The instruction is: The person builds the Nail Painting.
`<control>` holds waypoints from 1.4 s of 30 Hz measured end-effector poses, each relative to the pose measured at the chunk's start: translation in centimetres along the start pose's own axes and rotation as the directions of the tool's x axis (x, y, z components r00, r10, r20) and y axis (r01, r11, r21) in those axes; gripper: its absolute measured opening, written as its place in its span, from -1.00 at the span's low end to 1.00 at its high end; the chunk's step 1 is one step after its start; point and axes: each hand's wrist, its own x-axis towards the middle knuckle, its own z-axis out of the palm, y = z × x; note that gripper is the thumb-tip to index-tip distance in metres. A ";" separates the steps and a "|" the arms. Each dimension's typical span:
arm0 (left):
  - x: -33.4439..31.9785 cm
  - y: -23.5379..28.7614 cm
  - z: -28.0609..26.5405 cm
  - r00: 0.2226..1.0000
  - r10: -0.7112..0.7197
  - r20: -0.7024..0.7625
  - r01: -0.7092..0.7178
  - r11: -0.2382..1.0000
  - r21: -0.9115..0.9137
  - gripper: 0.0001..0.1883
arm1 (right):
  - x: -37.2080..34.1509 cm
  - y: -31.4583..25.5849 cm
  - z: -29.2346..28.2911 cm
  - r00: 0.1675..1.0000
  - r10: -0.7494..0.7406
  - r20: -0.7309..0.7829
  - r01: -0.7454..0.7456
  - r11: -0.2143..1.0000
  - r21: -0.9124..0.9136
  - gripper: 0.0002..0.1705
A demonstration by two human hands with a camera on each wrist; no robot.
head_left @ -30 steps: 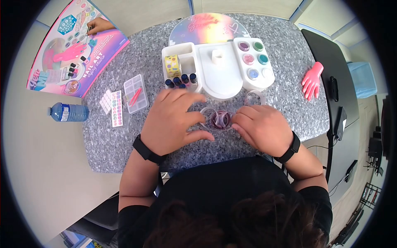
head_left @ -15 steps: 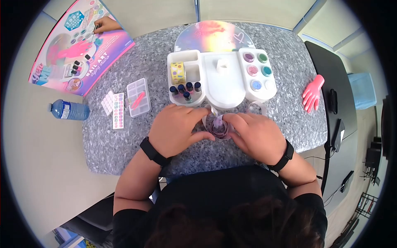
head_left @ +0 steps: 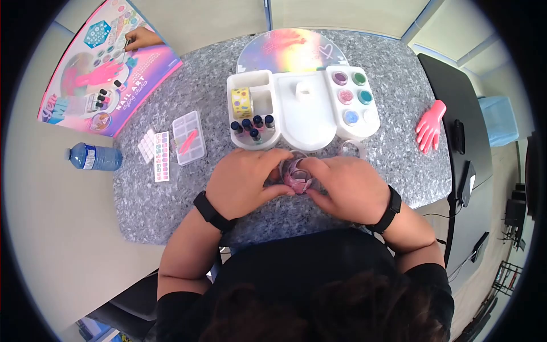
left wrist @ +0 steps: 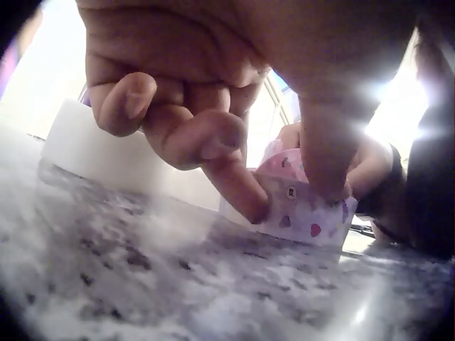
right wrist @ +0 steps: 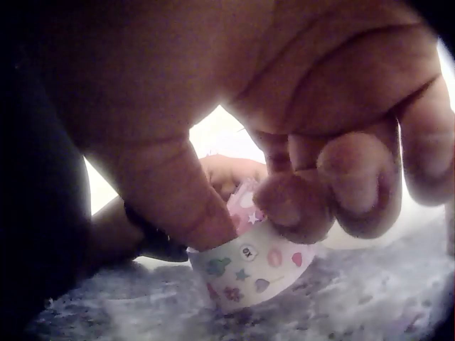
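A coiled sticker tape (head_left: 297, 178), pinkish inside, sits between my two hands near the front of the table. Small hearts, stars and flowers show on its pale outer band (right wrist: 249, 278) in the right wrist view. My left hand (head_left: 240, 176) holds the coil's left side between thumb and forefinger. On the opposite side, my right hand (head_left: 350, 187) pinches it, the thumb at the near edge and the forefinger over the top. The left wrist view shows the band (left wrist: 298, 217) close over the tabletop, the other left fingers loosely curled beside it.
Just beyond stands a white nail station (head_left: 307, 137) with dark-capped polish bottles (head_left: 254, 134), a yellow patterned tape roll (head_left: 241, 102) and glitter pots (head_left: 345, 97). A clear ring (head_left: 353, 149) lies beside it. Left are a divided case (head_left: 189, 142) and sticker sheet (head_left: 162, 157); right, a pink model hand (head_left: 430, 126).
My left hand, spread beside the coil earlier, has come in and holds it. Both hands now close around the tape, whose loose loops sit gathered into a more compact roll.
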 end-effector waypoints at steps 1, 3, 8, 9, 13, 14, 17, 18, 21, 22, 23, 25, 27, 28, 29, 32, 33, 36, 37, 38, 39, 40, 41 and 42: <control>-0.1 -0.1 -0.1 1.000 -0.006 0.004 0.006 1.000 0.002 -0.36 | 0.0 0.0 0.0 1.000 -0.002 0.001 0.002 1.000 0.007 -0.54; 0.0 -0.2 -0.1 0.999 0.001 0.037 -0.002 1.000 0.004 -0.39 | 0.0 0.0 -0.1 1.000 -0.008 0.011 0.008 1.000 0.005 -0.55; 0.1 -0.2 -0.2 0.998 0.003 0.065 -0.002 1.000 -0.023 -0.43 | 0.0 -0.1 -0.7 0.999 -0.007 0.048 0.006 0.999 0.036 -0.54; 0.0 -0.2 -0.2 0.996 -0.001 0.086 0.002 1.000 -0.010 -0.44 | 0.1 -0.2 -0.7 0.997 0.003 0.076 -0.005 1.000 0.029 -0.53; -0.2 -0.3 -0.4 0.996 0.031 0.081 -0.031 1.000 -0.005 -0.45 | 0.1 -0.2 -0.7 0.999 -0.015 0.050 0.012 0.997 0.070 -0.51; -0.1 -0.2 -0.5 0.995 0.028 0.098 -0.029 1.000 0.003 -0.47 | 0.1 -0.1 -0.6 0.999 -0.011 0.034 0.008 0.997 0.077 -0.49; -0.1 -0.2 -0.5 0.991 0.024 0.130 -0.026 1.000 0.009 -0.50 | 0.0 -0.1 -0.5 1.000 0.010 0.025 -0.012 0.997 0.073 -0.46; -0.1 -0.2 -0.5 0.990 0.020 0.142 -0.022 1.000 0.013 -0.52 | 0.0 -0.1 -0.6 0.999 0.020 0.029 -0.022 0.998 0.063 -0.44; -0.1 -0.2 -0.4 0.988 0.050 0.144 -0.055 0.998 0.030 -0.54 | 0.0 -0.2 -0.7 0.999 0.036 0.013 -0.036 0.998 0.056 -0.40; -0.1 -0.2 -0.5 0.989 0.050 0.140 -0.055 0.998 0.031 -0.54 | 0.0 -0.2 -0.7 0.999 0.033 0.013 -0.034 0.998 0.054 -0.40; 0.1 -0.2 -0.6 0.988 0.037 0.150 -0.042 0.998 0.036 -0.54 | 0.0 -0.2 -0.8 0.998 0.063 0.023 -0.064 0.997 0.048 -0.38; -0.1 -0.2 -0.4 0.986 0.022 0.163 -0.027 0.999 0.030 -0.55 | -0.1 -0.2 -0.7 0.994 0.098 0.042 -0.100 0.994 0.045 -0.36; -0.1 -0.3 -0.4 0.989 0.001 0.151 -0.004 1.000 0.024 -0.46 | -0.1 0.0 -0.6 0.997 0.075 0.024 -0.076 0.996 0.049 -0.35; 0.1 -0.1 -0.6 0.989 0.000 0.151 -0.004 1.000 0.023 -0.46 | -0.1 0.0 -0.7 0.997 0.075 0.025 -0.077 0.996 0.049 -0.35; 0.3 0.4 -1.0 0.983 -0.076 0.170 0.081 0.996 -0.023 -0.40 | -0.1 -0.1 -1.0 0.998 0.064 0.007 -0.065 0.996 0.061 -0.36; -0.4 0.3 -0.7 0.982 -0.133 0.134 0.144 0.987 -0.071 -0.25 | -0.3 -0.2 -2.1 0.995 0.085 -0.054 -0.082 0.995 0.059 -0.41; -0.2 0.2 -0.3 0.994 -0.089 0.070 0.095 0.992 -0.083 -0.17 | -0.9 0.1 -2.6 0.986 0.130 -0.103 -0.128 0.991 0.026 -0.45; 0.2 0.7 -0.6 0.995 -0.067 0.076 0.075 0.991 -0.111 -0.12 | -2.4 1.7 -3.4 0.971 0.196 -0.137 -0.212 0.970 -0.116 -0.55; 0.2 0.6 -0.4 0.995 -0.060 0.079 0.069 0.991 -0.113 -0.12 | -2.9 1.7 -3.4 0.959 0.254 -0.128 -0.271 0.952 -0.140 -0.63; 0.2 0.4 -0.2 0.998 0.020 0.057 -0.014 0.993 -0.116 -0.09 | -3.3 1.9 -3.4 0.958 0.256 -0.131 -0.274 0.952 -0.140 -0.63; 0.2 0.3 0.0 0.994 0.100 0.032 -0.096 0.989 -0.117 -0.06 | -3.6 2.1 -3.2 0.961 0.246 -0.124 -0.264 0.950 -0.166 -0.67; 0.2 0.5 -0.2 0.994 0.101 0.030 -0.097 0.988 -0.116 -0.06 | -3.8 2.3 -3.0 0.965 0.235 -0.117 -0.254 0.948 -0.192 -0.72; 0.2 0.8 -0.4 0.992 0.089 0.091 -0.080 0.991 -0.104 -0.07 | -3.8 2.5 -2.5 0.965 0.234 -0.118 -0.253 0.948 -0.194 -0.72; 0.3 1.0 -0.4 0.986 0.074 0.151 -0.061 0.994 -0.089 -0.08 | -3.7 2.8 -1.9 0.964 0.221 -0.149 -0.250 0.943 -0.219 -0.75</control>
